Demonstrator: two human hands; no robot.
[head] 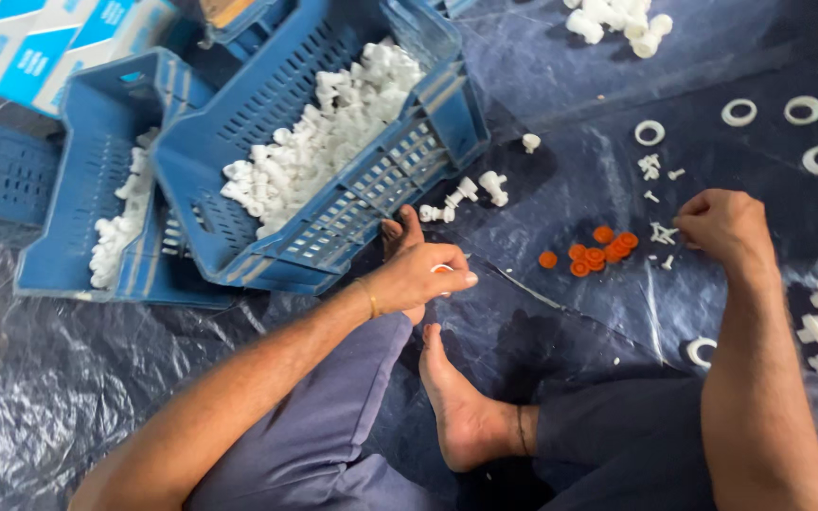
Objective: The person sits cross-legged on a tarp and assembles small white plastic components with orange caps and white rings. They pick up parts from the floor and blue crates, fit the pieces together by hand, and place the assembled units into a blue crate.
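Left hand: I see my left hand (425, 276) closed round a small white ring (441, 269), pinched between thumb and fingers, just above my foot (461, 402).
Right hand: my right hand (726, 225) is curled into a loose fist over small white clips (662, 233) on the dark plastic sheet (40, 378); I cannot tell whether it grips one.
Progress: I judge the sorting mid-way; orange caps (598, 250) lie in a small cluster between my hands, and a few white rings (804, 110) lie apart toward the sheet's far right.
Left to do: the tilted blue crate (428, 123) still carries a heap of white fittings (324, 142); a second crate (78, 189) beside it holds more.
Packages: white-and-blue cartons (40, 47) sit at the far left corner.
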